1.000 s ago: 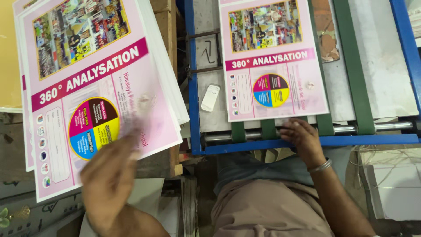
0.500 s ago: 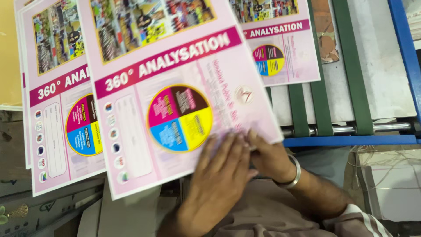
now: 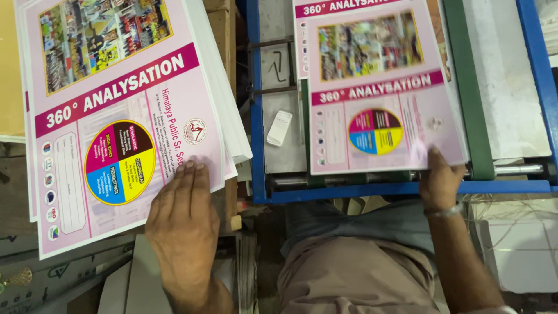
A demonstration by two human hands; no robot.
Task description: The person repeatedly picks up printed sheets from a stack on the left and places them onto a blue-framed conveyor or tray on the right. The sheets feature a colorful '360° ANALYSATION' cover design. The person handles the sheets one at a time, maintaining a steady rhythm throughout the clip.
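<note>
Pink printed sheets w/ photo & four-colour disc: stack (image 3: 122,116) at left, one (image 3: 378,93), blurry, maybe overlapping another, on blue-framed bed.

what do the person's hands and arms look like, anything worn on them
Both forearms are bare, with no sleeves in view and no gloves. The right hand has a thin silver-coloured metal bangle round the wrist. The left hand shows no ring, watch or band, and its fingernails are short.
</note>
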